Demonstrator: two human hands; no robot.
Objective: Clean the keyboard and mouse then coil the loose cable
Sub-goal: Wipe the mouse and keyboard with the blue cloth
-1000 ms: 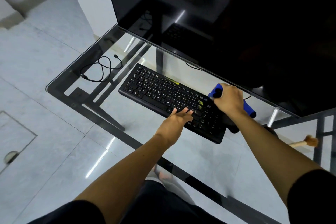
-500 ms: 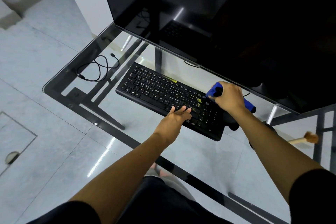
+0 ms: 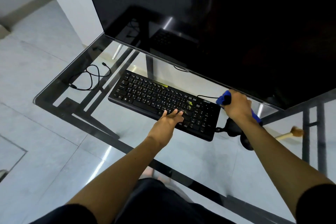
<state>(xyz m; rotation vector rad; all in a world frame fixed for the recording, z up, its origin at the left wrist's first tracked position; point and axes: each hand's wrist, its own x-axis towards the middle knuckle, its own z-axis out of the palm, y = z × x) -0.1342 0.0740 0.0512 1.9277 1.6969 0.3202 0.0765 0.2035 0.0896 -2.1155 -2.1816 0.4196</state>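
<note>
Keyboard (image 3: 145, 94), black, lies flat on the glass bench (image 3: 190, 151), just in front of the dark monitor (image 3: 218, 23); yellow-green marks show on its top row and near its right-hand keys. The left hand (image 3: 169, 120) rests on the near edge of the keys, fingers straight and close together. The right hand (image 3: 236, 105) is clenched round a blue object (image 3: 222, 97) just beyond the keyboard's right end; cloth or tool cannot be told. A dark rounded item (image 3: 231, 127) sits beside the keyboard's right near corner, partly hidden by the right forearm. The loose cable (image 3: 91, 80) lies in slack loops at the bench's left end, well apart from both hands. A wooden-handled brush (image 3: 294, 132) lies at far right.
</note>
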